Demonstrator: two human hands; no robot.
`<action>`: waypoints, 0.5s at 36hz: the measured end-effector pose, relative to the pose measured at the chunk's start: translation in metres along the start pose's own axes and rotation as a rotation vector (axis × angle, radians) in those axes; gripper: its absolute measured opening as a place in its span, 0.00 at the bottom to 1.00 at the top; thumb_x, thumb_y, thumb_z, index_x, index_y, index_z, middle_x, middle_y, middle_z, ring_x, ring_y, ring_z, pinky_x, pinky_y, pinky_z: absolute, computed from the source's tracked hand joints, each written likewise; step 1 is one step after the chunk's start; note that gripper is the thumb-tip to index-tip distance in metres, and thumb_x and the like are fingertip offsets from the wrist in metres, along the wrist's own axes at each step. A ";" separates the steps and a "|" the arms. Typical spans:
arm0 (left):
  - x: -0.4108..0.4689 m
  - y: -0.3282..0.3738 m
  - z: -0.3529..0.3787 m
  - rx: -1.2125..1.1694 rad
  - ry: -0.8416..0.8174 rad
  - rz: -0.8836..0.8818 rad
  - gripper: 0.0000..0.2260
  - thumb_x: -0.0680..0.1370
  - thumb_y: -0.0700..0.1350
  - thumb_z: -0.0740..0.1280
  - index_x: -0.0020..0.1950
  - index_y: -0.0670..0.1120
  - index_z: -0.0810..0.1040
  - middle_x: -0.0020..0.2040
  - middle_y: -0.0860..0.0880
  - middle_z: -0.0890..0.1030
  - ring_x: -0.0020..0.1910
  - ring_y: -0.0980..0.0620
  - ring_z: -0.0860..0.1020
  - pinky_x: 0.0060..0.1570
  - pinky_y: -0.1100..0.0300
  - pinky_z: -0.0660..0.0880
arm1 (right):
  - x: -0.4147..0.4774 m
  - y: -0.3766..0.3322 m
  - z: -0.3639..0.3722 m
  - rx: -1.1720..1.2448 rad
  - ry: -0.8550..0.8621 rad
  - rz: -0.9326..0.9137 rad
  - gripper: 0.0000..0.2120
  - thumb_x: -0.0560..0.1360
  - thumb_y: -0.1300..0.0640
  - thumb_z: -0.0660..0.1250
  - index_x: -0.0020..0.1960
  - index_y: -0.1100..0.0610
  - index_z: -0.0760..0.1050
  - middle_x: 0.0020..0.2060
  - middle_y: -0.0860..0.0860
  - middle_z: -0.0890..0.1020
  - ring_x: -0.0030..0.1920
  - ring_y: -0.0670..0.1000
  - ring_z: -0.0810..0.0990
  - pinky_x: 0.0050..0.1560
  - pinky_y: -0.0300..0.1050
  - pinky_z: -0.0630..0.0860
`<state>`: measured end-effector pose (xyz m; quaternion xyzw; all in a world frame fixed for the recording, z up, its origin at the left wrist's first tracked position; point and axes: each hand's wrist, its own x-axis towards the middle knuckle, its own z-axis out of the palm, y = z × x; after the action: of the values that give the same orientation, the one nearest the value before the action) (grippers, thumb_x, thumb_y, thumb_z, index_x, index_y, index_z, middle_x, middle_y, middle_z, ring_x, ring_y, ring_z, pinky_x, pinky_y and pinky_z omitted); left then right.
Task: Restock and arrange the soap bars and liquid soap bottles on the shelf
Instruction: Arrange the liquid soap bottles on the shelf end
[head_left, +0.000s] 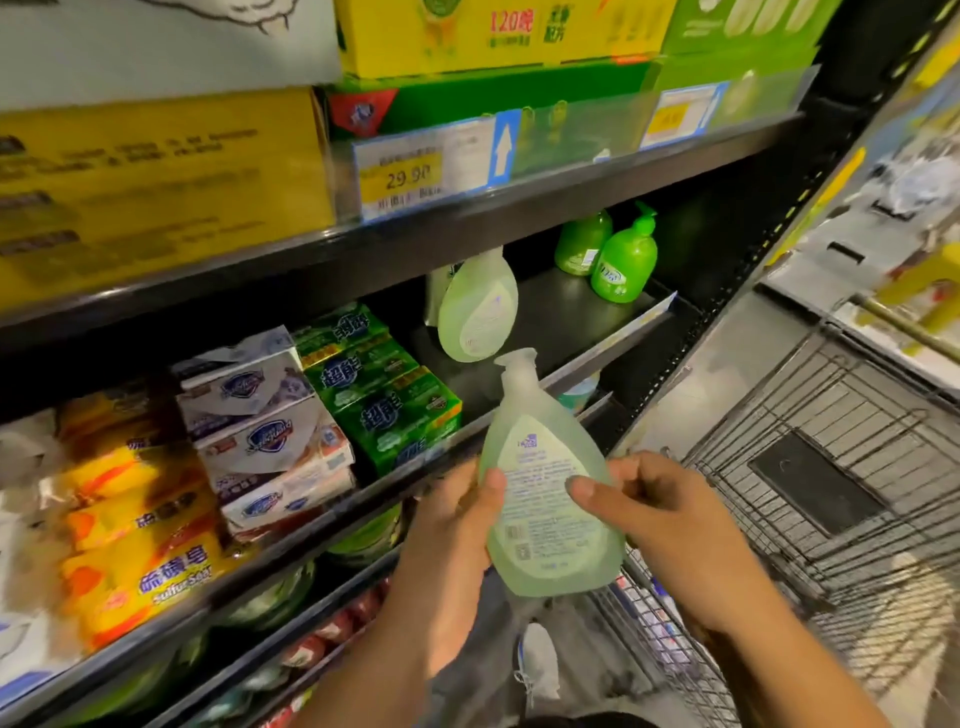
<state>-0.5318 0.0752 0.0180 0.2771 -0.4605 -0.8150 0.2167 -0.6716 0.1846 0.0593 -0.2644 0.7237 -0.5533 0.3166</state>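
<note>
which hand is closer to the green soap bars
Left. The left hand holds the bottle just below the green soap bars; the right hand holds its far side, nearer the cart.

A dark metal shelf (561, 306) holds yellow wrapped soap bars (130, 545) at the left, white boxed soap bars (265, 441) beside them, then green wrapped soap packs (384, 400). Further right stands a pale green translucent bottle (475, 312), with two bright green pump bottles (623, 265) behind it, well apart.

Soap bars (384, 395) sit left on the shelf (561, 312) — bottles (623, 265) right, cart (831, 467) beyond.
</note>
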 end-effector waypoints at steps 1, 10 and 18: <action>0.000 -0.003 0.003 -0.014 0.005 -0.029 0.19 0.77 0.58 0.69 0.66 0.52 0.77 0.60 0.46 0.83 0.61 0.45 0.81 0.63 0.40 0.74 | -0.003 -0.001 0.002 -0.014 0.006 -0.027 0.20 0.67 0.46 0.79 0.44 0.63 0.80 0.39 0.62 0.83 0.37 0.56 0.82 0.39 0.45 0.76; 0.013 -0.017 0.018 -0.327 -0.200 -0.209 0.41 0.62 0.68 0.77 0.71 0.51 0.75 0.65 0.46 0.80 0.65 0.49 0.78 0.57 0.56 0.78 | -0.003 -0.020 -0.007 0.083 -0.177 -0.055 0.13 0.70 0.60 0.69 0.53 0.58 0.85 0.47 0.54 0.87 0.49 0.55 0.85 0.50 0.43 0.81; 0.041 -0.011 0.048 -0.462 -0.296 -0.268 0.22 0.76 0.49 0.68 0.67 0.41 0.78 0.60 0.42 0.82 0.57 0.45 0.81 0.57 0.51 0.77 | 0.035 -0.002 -0.038 -0.049 -0.149 -0.110 0.14 0.65 0.54 0.77 0.50 0.45 0.83 0.40 0.52 0.77 0.38 0.45 0.74 0.41 0.36 0.72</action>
<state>-0.5955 0.0859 0.0181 0.1568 -0.2491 -0.9510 0.0951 -0.7231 0.1823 0.0625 -0.3519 0.6959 -0.5309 0.3318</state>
